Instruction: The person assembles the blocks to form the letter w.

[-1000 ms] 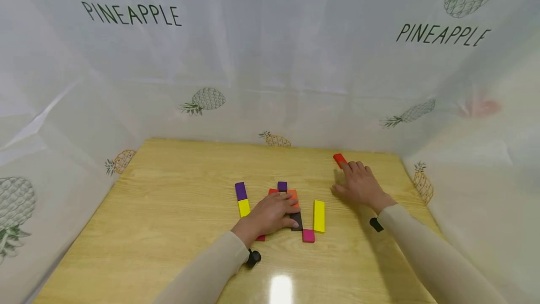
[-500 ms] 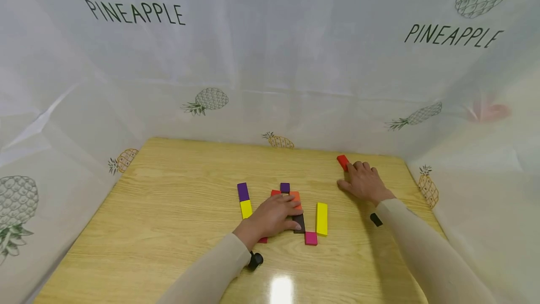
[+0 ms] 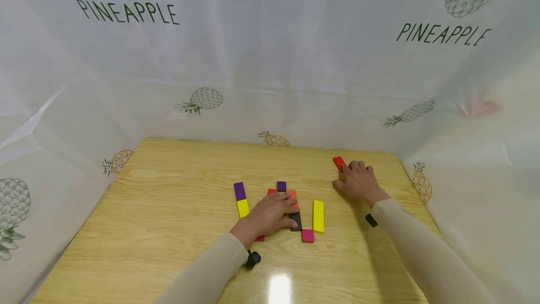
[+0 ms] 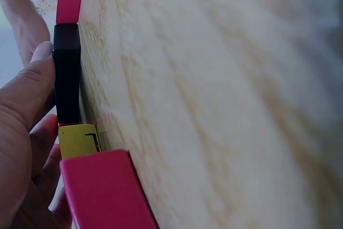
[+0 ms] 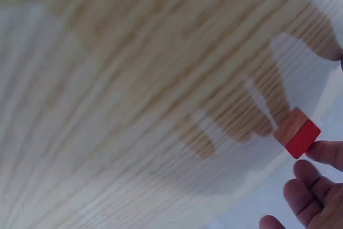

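My left hand [image 3: 270,215] rests over a cluster of coloured blocks, its fingers spread across an orange block [image 3: 292,194] and its thumb at a black block [image 3: 296,221]. In the left wrist view the thumb presses the side of that black block [image 4: 67,73], beside a yellow block [image 4: 79,141] and a pink block [image 4: 107,191]. At the back right, my right hand [image 3: 360,183] touches a small red block [image 3: 338,163] with its index fingertip; the other fingers are loosely bent. In the right wrist view the red block [image 5: 303,139] lies flat on the table.
A long yellow block [image 3: 318,217] and a pink square block [image 3: 308,236] lie right of the cluster. To its left a purple block [image 3: 239,191] meets a yellow block [image 3: 243,207]. A small purple block [image 3: 281,186] sits behind. A pineapple-printed curtain [image 3: 270,60] surrounds the wooden table [image 3: 168,186].
The red block has slid slightly toward me under my right index finger, the right hand drawing back with it. My left hand has stayed in place over the cluster.
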`<state>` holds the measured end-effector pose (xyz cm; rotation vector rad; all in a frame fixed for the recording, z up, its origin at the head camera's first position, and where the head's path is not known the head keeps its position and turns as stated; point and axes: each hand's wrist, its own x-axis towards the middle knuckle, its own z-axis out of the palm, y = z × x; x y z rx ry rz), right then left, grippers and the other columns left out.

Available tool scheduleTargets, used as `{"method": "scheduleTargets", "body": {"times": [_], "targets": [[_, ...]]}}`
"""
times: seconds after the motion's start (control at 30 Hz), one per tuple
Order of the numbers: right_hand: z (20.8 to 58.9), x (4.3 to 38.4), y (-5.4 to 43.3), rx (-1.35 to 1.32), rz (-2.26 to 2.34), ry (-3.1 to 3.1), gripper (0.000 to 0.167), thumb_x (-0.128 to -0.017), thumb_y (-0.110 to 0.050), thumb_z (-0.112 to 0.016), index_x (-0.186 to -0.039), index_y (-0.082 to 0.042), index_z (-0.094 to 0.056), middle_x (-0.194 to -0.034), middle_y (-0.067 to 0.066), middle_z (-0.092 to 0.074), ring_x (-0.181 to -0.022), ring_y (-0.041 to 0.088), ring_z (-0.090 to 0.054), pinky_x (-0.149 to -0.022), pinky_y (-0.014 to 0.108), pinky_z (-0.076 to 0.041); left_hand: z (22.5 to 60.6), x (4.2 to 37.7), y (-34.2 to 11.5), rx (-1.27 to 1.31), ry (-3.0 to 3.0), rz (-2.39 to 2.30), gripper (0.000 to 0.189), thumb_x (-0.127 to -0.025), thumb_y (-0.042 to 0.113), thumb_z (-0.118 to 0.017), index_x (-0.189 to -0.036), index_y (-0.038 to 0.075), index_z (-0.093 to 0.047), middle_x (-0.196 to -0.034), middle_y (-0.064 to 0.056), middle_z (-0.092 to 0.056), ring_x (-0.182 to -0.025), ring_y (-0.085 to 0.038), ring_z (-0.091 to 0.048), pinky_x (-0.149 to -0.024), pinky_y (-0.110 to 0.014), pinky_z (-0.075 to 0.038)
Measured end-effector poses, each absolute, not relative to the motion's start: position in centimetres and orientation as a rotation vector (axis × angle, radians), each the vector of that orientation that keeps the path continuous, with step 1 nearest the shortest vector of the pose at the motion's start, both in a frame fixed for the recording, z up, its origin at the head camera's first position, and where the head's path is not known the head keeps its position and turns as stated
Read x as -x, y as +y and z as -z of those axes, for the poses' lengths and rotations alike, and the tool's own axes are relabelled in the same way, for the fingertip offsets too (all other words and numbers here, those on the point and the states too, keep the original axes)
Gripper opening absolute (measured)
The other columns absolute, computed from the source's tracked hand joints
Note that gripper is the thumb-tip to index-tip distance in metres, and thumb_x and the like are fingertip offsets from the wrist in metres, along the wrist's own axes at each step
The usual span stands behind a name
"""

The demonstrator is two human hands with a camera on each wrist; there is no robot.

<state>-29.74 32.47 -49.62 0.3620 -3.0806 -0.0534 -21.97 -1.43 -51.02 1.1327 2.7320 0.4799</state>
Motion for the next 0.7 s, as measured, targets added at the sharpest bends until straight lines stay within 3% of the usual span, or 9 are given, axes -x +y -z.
{"method": "scheduleTargets", "body": {"times": [0.37,0.7], "targets": [[49.3,27.6,31.9,-0.432,0.145,-3.077,0.066,-0.104,-0.050,-0.058,-0.142,0.003,-0.056,-0.132,0.026,-0.065,-0.121,0.047,-0.055,-0.095,0.065,-0.046,51.3,22.1,-1.3,-1.150,2.740,-0.481,0.053,-0.101,0.051,-0.066,-0.149,0.028,-0.063,-0.160,0.006,-0.053,-0.157,-0.019,-0.036,-0.130,-0.043,-0.026],[49.5,23.9,30.3,-0.584,0.097,-2.933,0.048,-0.101,-0.043,-0.068,-0.117,0.003,-0.068,-0.110,0.019,-0.068,-0.100,0.039,-0.058,-0.084,0.058,-0.052,51.0,21.9,-1.3,-1.128,2.733,-0.476,0.054,-0.101,0.051,-0.064,-0.150,0.028,-0.061,-0.161,0.006,-0.051,-0.158,-0.019,-0.034,-0.131,-0.042,-0.023]]}}
